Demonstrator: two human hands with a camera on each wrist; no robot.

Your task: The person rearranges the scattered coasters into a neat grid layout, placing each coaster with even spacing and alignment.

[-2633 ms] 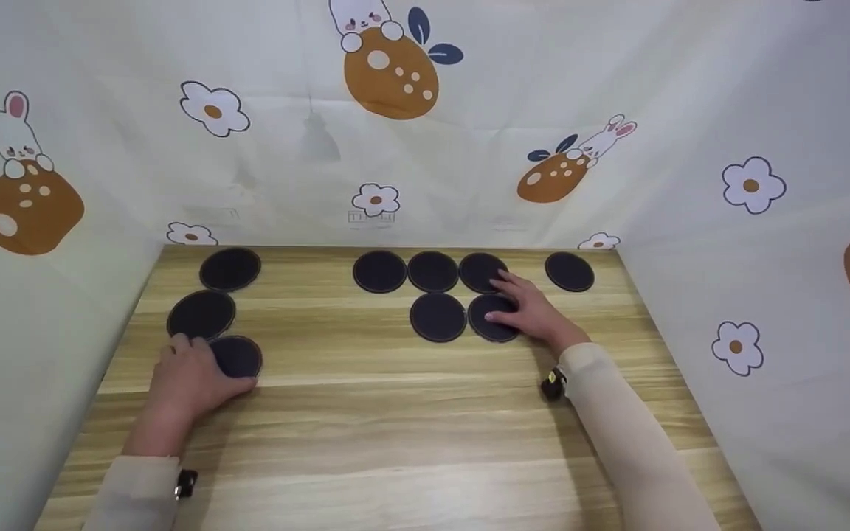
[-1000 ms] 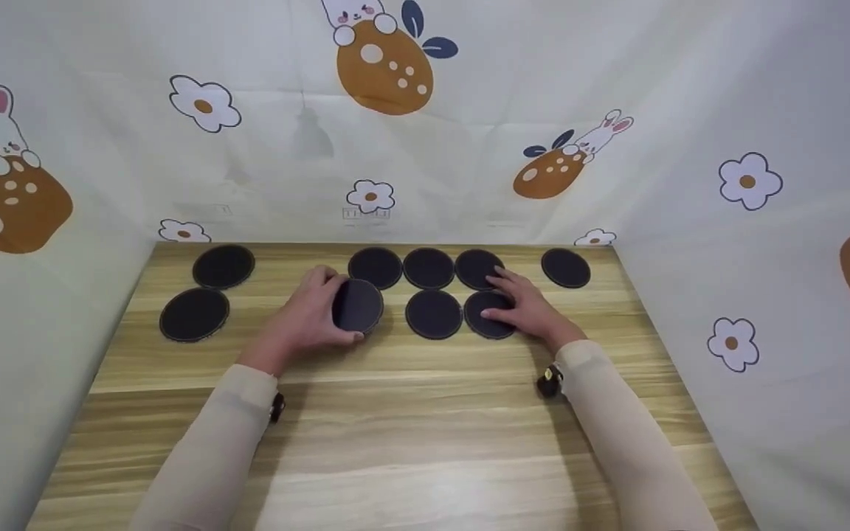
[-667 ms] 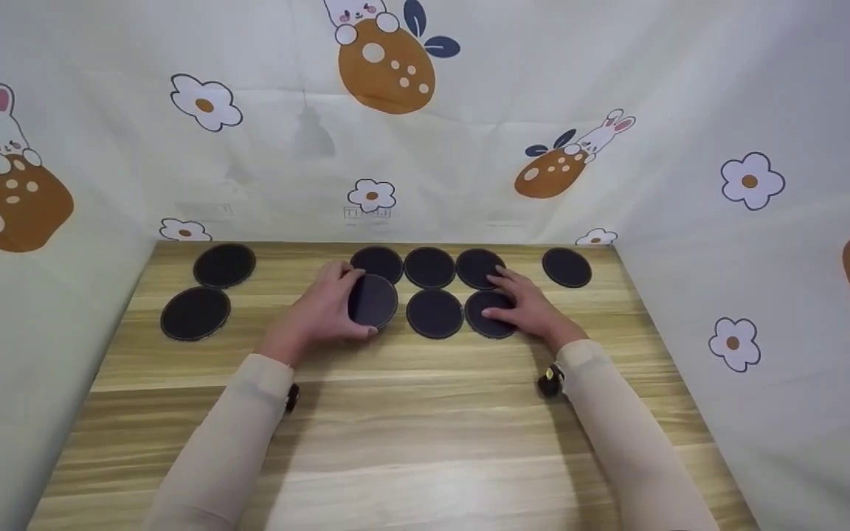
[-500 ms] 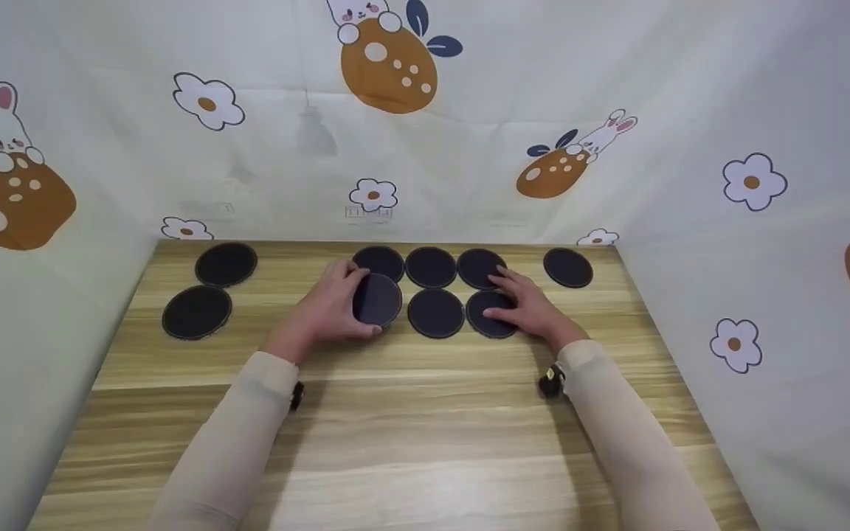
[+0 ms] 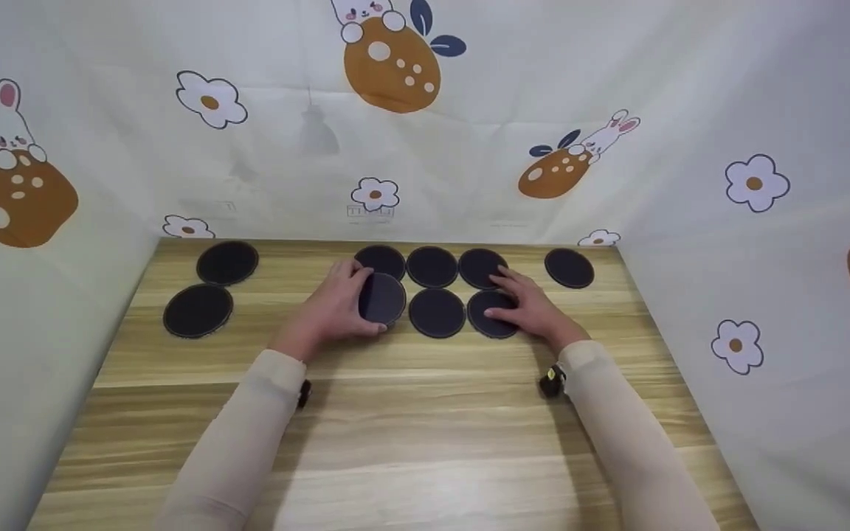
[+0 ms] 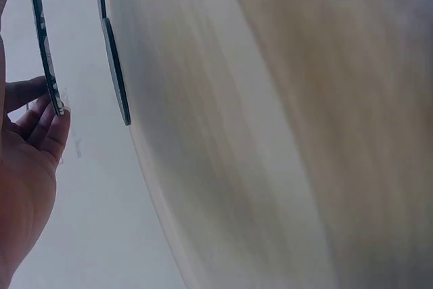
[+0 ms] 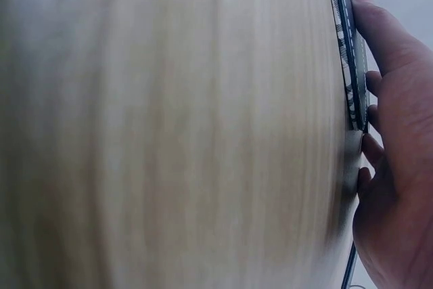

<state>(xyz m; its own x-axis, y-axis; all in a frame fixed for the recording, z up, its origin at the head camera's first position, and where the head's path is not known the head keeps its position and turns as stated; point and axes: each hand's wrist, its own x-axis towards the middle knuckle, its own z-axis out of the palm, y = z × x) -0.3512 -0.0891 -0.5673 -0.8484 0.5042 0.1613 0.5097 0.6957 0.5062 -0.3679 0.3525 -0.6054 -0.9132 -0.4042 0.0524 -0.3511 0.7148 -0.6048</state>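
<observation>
My left hand (image 5: pixel 336 304) holds a black round coaster (image 5: pixel 383 301) by its edge, thumb at the near side and fingers at the far side. In the left wrist view this held coaster (image 6: pixel 44 49) appears edge-on, raised above the table and apart from a flat coaster (image 6: pixel 116 72). It partly covers the left coaster (image 5: pixel 381 259) of the back row. My right hand (image 5: pixel 532 306) rests on the near-right coaster (image 5: pixel 490 317), its thumb on top and its fingers reaching to the back-right coaster (image 5: pixel 480 267). In the right wrist view, the thumb touches a coaster with a stitched rim (image 7: pixel 346 52).
Further coasters lie mid-group: one at the back (image 5: pixel 432 267) and one in front of it (image 5: pixel 437 313). Two touching coasters lie at the left, a back one (image 5: pixel 227 262) and a front one (image 5: pixel 198 310). A lone coaster (image 5: pixel 569 268) lies back right. Patterned cloth (image 5: pixel 270 169) surrounds the wooden table (image 5: pixel 410 428).
My left hand has lifted a coaster from the left group and carried it right to the middle group, lately moving only slightly. My right hand stays on its coasters.
</observation>
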